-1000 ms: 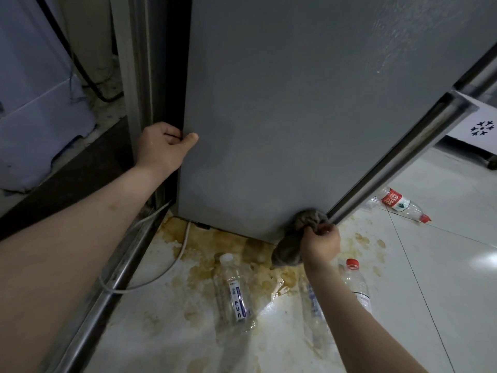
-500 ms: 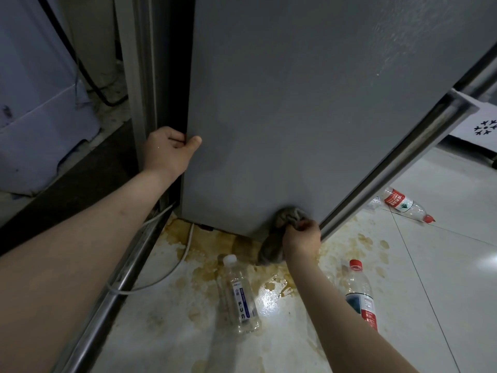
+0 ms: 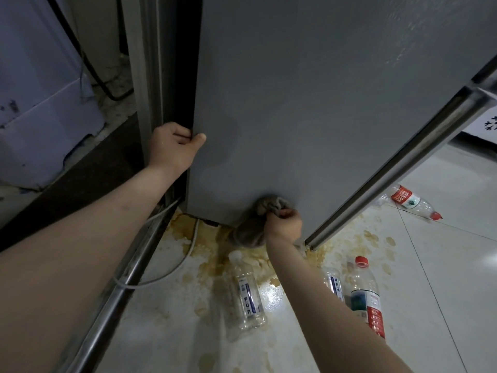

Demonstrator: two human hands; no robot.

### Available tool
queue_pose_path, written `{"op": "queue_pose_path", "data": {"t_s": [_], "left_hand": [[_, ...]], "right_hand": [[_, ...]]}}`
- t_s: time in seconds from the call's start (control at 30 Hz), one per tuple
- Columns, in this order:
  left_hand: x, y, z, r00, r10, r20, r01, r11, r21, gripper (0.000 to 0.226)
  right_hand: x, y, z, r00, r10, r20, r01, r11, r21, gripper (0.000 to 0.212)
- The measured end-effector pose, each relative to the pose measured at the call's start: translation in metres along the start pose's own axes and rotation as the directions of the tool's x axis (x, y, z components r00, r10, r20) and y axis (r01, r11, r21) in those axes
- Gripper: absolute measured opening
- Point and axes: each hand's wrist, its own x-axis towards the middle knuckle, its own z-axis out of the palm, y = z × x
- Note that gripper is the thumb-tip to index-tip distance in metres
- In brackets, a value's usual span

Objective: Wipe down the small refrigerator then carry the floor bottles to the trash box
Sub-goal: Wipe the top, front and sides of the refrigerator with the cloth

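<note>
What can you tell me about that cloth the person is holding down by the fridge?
The cloth is a grey-brown rag, soft and crumpled into a bunch. The right hand grips it in a fist and presses its top part against the grey side of the refrigerator, close to the bottom edge. The rest hangs loose below the hand, just above the stained floor.

Head view: two arms visible, entering from lower left and lower right. Both forearms bare up to frame edge, no sleeve in view. Left hand point(image 3: 174, 148) bare: no glove, ring or watch seen. Right hand point(image 3: 285, 224) bare too, wrist unadorned. Short nail visible on left thumb
</note>
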Motion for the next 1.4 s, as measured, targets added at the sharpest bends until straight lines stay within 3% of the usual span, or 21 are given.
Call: {"op": "queue_pose_path", "data": {"t_s": [0.13, 0.47, 0.77, 1.1, 1.4], "left_hand": [[0.000, 0.001, -0.001, 1.000, 0.015, -0.003, -0.015, 1.000, 0.012, 0.030], [-0.001, -0.003, -0.001, 0.998, 0.053, -0.019, -0.052, 0.998, 0.034, 0.028], [-0.004, -0.005, 0.003, 0.997, 0.062, -0.049, -0.060, 0.998, 0.033, 0.028], [-0.002, -0.007, 0.004, 0.997, 0.054, -0.057, -0.055, 0.999, -0.002, 0.025], [-0.003, -0.008, 0.005, 0.996, 0.043, -0.072, -0.044, 0.999, -0.020, 0.027]], "right_hand": [[0.005, 0.012, -0.001, 0.997, 0.075, -0.018, -0.074, 0.997, 0.027, 0.013], [0.027, 0.035, -0.027, 0.991, 0.101, -0.088, -0.104, 0.994, -0.024, 0.012], [0.008, 0.021, -0.006, 0.998, -0.057, 0.010, 0.058, 0.992, -0.112, 0.007], [0.037, 0.040, -0.044, 0.991, -0.027, -0.129, 0.004, 0.984, -0.176, 0.017], [0.020, 0.040, -0.015, 0.999, -0.040, -0.017, 0.037, 0.986, -0.161, 0.010]]}}
